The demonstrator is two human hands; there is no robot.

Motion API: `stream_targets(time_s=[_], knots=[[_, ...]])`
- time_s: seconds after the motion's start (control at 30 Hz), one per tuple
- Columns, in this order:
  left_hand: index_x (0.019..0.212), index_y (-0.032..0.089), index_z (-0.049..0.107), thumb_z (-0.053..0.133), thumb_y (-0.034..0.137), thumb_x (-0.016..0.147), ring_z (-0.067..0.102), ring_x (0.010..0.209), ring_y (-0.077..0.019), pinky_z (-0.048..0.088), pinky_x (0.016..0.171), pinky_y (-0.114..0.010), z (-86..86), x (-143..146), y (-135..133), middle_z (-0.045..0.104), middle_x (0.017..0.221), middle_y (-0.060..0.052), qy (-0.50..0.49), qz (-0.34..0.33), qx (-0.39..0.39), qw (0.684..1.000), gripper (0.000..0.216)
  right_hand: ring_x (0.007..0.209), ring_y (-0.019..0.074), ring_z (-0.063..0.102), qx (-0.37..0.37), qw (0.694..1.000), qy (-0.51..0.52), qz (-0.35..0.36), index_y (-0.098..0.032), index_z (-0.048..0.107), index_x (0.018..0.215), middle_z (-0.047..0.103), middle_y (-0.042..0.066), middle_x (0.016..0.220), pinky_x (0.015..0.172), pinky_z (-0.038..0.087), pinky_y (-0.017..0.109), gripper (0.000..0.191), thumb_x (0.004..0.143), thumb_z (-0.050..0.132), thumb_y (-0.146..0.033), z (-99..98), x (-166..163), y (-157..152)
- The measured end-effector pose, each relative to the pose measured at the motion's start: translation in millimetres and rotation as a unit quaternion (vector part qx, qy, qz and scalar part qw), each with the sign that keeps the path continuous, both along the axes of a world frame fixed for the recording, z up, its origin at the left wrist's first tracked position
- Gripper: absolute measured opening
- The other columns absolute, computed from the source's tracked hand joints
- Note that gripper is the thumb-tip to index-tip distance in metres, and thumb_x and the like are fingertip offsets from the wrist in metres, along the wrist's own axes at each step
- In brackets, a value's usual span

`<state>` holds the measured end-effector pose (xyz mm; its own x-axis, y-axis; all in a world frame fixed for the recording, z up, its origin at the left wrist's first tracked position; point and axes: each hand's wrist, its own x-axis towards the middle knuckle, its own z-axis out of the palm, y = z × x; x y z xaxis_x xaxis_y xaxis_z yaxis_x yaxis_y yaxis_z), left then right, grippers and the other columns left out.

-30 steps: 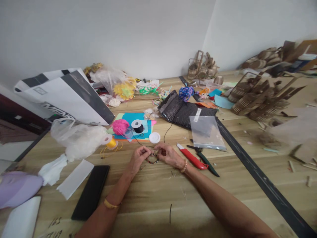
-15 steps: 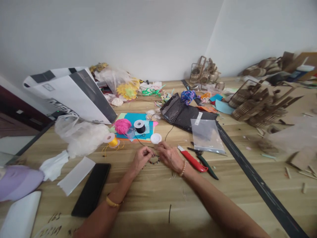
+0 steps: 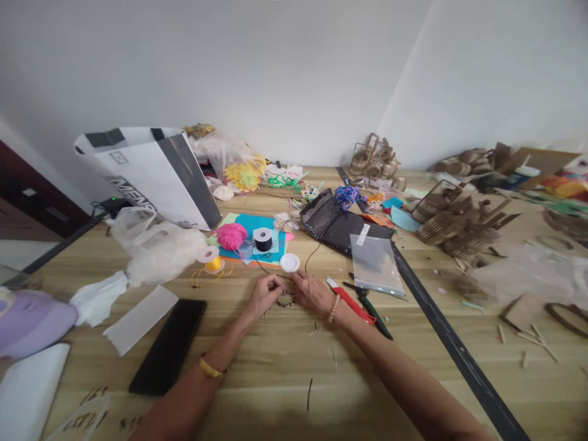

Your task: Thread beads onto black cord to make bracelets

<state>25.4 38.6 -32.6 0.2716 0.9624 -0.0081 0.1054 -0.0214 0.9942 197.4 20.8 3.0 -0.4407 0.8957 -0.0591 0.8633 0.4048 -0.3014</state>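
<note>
My left hand [image 3: 264, 293] and my right hand [image 3: 313, 291] rest close together on the wooden table [image 3: 285, 361]. Between them lies a small beaded bracelet [image 3: 285, 300] with red and green beads. Both hands have their fingers curled and pinched on the bracelet's ends. A thin black cord [image 3: 261, 267] runs from the hands back to a black thread spool [image 3: 263, 238]. A white round lid [image 3: 290, 262] sits just beyond the hands.
A red-handled cutter [image 3: 351, 301] and dark pliers [image 3: 374, 309] lie right of my right hand. A black phone [image 3: 169, 345], a yellow spool [image 3: 210, 260], pink yarn [image 3: 231, 235], a clear zip bag [image 3: 374, 264] and a white shopping bag [image 3: 151, 174] surround the work area. Wooden models [image 3: 454, 223] stand at right.
The camera has tilted up and turned right, so everything sits lower and smaller in view. My hands have stayed together on the bracelet, with the right hand's fingers closing nearer the left.
</note>
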Motion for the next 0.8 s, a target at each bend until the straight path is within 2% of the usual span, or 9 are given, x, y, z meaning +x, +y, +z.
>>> stream_targets(time_s=[0.1, 0.2, 0.37, 0.47, 0.57, 0.67, 0.8], knots=[[0.061, 0.015, 0.056, 0.064, 0.019, 0.065, 0.054, 0.054, -0.0111, 0.041, 0.052, -0.021, -3.0, 0, 1, 0.059, 0.057, 0.001, -0.006, -0.001, 0.003, 1.000, 0.010, 0.075, 0.0181, 0.061, -0.018, 1.000, -0.007, 0.009, -0.014, 0.056, 0.101, 0.062, 0.013, 0.099, 0.062, 0.041, 0.026, 0.019, 0.085, 0.046, -0.012, -3.0, -2, 7], [0.061, 0.015, 0.057, 0.064, 0.018, 0.065, 0.054, 0.054, -0.0109, 0.042, 0.053, -0.021, -5.6, -1, 3, 0.059, 0.057, 0.001, -0.011, -0.003, 0.008, 1.000, 0.009, 0.071, 0.0171, 0.060, -0.020, 1.000, -0.006, 0.018, -0.014, 0.058, 0.091, 0.062, 0.012, 0.093, 0.062, 0.042, 0.026, 0.014, 0.085, 0.046, -0.010, -7.9, -3, 12], [0.062, 0.014, 0.060, 0.063, 0.018, 0.066, 0.057, 0.056, -0.0121, 0.043, 0.055, -0.022, -6.3, -2, 2, 0.062, 0.059, 0.000, -0.020, -0.010, 0.013, 1.000, 0.006, 0.073, 0.0169, 0.060, -0.013, 0.999, 0.036, 0.032, -0.012, 0.055, 0.095, 0.060, 0.015, 0.102, 0.063, 0.045, 0.027, 0.016, 0.081, 0.048, -0.007, -6.8, -1, 14], [0.062, 0.014, 0.059, 0.062, 0.017, 0.067, 0.058, 0.056, -0.0121, 0.044, 0.055, -0.022, -6.2, -1, 2, 0.063, 0.059, -0.001, -0.026, -0.009, 0.012, 1.000, 0.006, 0.071, 0.0138, 0.060, -0.021, 0.996, 0.077, 0.040, -0.014, 0.052, 0.095, 0.063, 0.007, 0.088, 0.064, 0.045, 0.024, 0.014, 0.085, 0.045, -0.008, -1.8, 3, 15], [0.062, 0.015, 0.059, 0.063, 0.018, 0.068, 0.057, 0.053, -0.0116, 0.043, 0.052, -0.021, -6.4, -1, 1, 0.064, 0.058, -0.001, -0.029, -0.006, 0.010, 1.000, 0.008, 0.060, 0.0098, 0.057, -0.063, 0.985, 0.149, 0.056, -0.015, 0.049, 0.093, 0.062, 0.000, 0.072, 0.059, 0.044, 0.020, 0.012, 0.088, 0.040, -0.009, 0.7, 9, 16], [0.063, 0.014, 0.060, 0.064, 0.020, 0.068, 0.056, 0.053, -0.0115, 0.041, 0.050, -0.021, -6.3, -1, 1, 0.064, 0.059, -0.001, -0.032, -0.004, 0.009, 0.999, 0.009, 0.058, 0.0094, 0.052, -0.081, 0.965, 0.241, 0.065, -0.016, 0.049, 0.088, 0.058, -0.002, 0.067, 0.056, 0.040, 0.020, 0.007, 0.085, 0.044, -0.013, 0.1, 14, 16], [0.065, 0.014, 0.060, 0.064, 0.021, 0.069, 0.055, 0.053, -0.0109, 0.042, 0.050, -0.020, -4.9, -2, 0, 0.063, 0.060, -0.001, -0.038, -0.012, 0.004, 0.999, 0.009, 0.058, 0.0099, 0.046, -0.043, 0.973, 0.220, 0.062, -0.017, 0.054, 0.087, 0.054, -0.003, 0.067, 0.057, 0.035, 0.021, 0.008, 0.084, 0.047, -0.017, -0.2, 16, 13]])
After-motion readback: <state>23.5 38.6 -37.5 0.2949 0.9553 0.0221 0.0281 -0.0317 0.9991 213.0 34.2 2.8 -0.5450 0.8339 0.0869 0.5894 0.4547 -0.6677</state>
